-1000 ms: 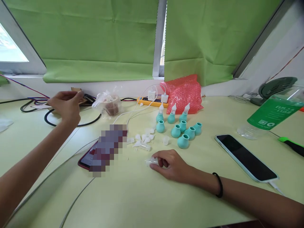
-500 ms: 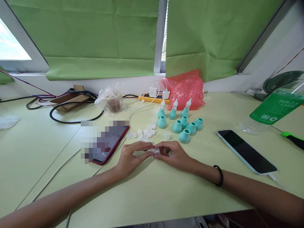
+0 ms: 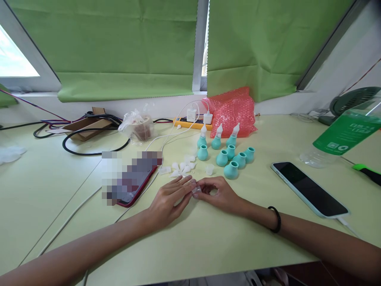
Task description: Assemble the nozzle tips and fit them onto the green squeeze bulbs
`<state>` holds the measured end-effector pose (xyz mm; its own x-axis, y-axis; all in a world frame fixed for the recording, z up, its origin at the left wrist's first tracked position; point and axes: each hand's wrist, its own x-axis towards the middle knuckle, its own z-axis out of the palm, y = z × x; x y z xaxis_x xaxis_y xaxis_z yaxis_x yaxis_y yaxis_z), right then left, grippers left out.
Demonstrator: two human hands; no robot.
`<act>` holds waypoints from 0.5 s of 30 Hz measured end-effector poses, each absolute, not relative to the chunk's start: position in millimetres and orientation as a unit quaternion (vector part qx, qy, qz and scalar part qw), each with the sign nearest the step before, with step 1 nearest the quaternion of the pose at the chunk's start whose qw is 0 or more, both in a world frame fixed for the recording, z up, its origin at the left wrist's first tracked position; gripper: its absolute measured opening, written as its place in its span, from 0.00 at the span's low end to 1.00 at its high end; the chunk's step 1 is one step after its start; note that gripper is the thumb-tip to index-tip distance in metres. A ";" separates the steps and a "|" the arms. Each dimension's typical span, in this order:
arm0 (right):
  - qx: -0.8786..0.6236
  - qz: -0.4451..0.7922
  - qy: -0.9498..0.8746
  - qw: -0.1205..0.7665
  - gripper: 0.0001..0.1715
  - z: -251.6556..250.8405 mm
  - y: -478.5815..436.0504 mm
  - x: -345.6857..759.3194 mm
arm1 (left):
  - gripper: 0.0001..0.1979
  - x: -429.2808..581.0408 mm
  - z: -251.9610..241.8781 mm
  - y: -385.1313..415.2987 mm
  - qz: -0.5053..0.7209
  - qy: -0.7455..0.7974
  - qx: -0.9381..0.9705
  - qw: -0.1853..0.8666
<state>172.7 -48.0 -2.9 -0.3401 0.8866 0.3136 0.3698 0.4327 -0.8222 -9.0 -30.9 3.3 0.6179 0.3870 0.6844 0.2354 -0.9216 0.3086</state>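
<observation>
My right hand [image 3: 218,193] pinches a small clear plastic piece [image 3: 197,190] between thumb and fingertips. Against the left side of that piece, my left hand [image 3: 171,198] has its thumb and fingertips pressed close; whether they grip it is hard to make out. Just beyond the hands lie several small translucent white tips [image 3: 182,167] and a frosted cup-like piece [image 3: 209,170]. Several open teal bulbs [image 3: 231,170] stand to the right of these. Behind them, three teal bulbs [image 3: 216,142] carry upright white tips [image 3: 219,130].
Left of the hands lies a red-edged phone [image 3: 135,182]; at right, another phone [image 3: 309,188] has a cable. A green-labelled bottle [image 3: 347,131] stands at far right. Farther back are pink bubble wrap [image 3: 233,113], a power strip [image 3: 196,124] and a cardboard box [image 3: 86,129].
My left hand has turned flatter, its fingers now extended over the clear piece instead of curved in a pinch. My right hand has hardly moved.
</observation>
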 end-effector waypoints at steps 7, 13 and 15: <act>-0.422 0.306 -0.744 0.418 0.12 -2.3 -47.8 172.6 | 0.23 -10.5 6.6 -30.3 0.346 0.155 0.915 0.137; -0.410 0.271 -0.741 0.457 0.11 -2.5 -48.8 171.7 | 0.23 -11.9 9.4 -32.2 0.340 0.142 0.919 0.139; -0.405 0.275 -0.742 0.459 0.11 -2.6 -49.2 171.5 | 0.22 -12.5 11.3 -33.8 0.343 0.145 0.917 0.143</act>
<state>171.5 -49.2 -2.6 -0.2510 0.8528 0.4579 0.3487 0.5210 -0.7791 -12.5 -33.8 11.3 0.7228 0.3646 0.5870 0.1680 -0.9167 0.3624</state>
